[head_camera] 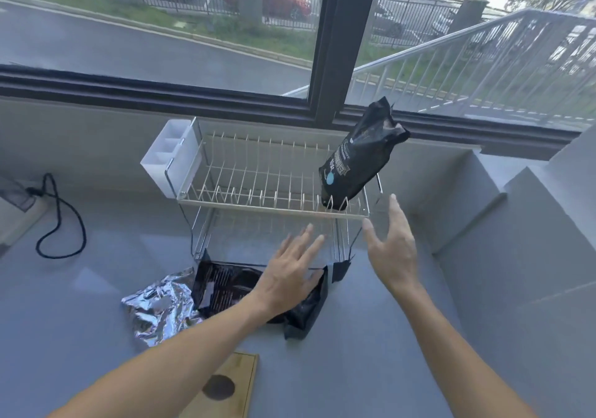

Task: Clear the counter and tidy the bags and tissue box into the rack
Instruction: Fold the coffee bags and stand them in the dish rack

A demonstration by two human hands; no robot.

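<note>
While one black bag (pixel 358 156) is standing in the rack (pixel 274 192), I'm hovering both hands, left (pixel 287 275) & right (pixel 392 250), fingers released, holding nothing; next I'm judging: grip the flat bag (pixel 225 288) w/ both, stand upright.

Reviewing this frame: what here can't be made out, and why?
Head view only:
- Print on the upright black bag in the rack's upper tier: too small and blurred to read.
- Flat black bag on the counter: partly covered by the left hand; its label is unreadable.
- Wooden board: cut off by the bottom edge.
- Tissue box: not in view.
- Right hand: open and motion-blurred; contact with the rack unclear.
</note>
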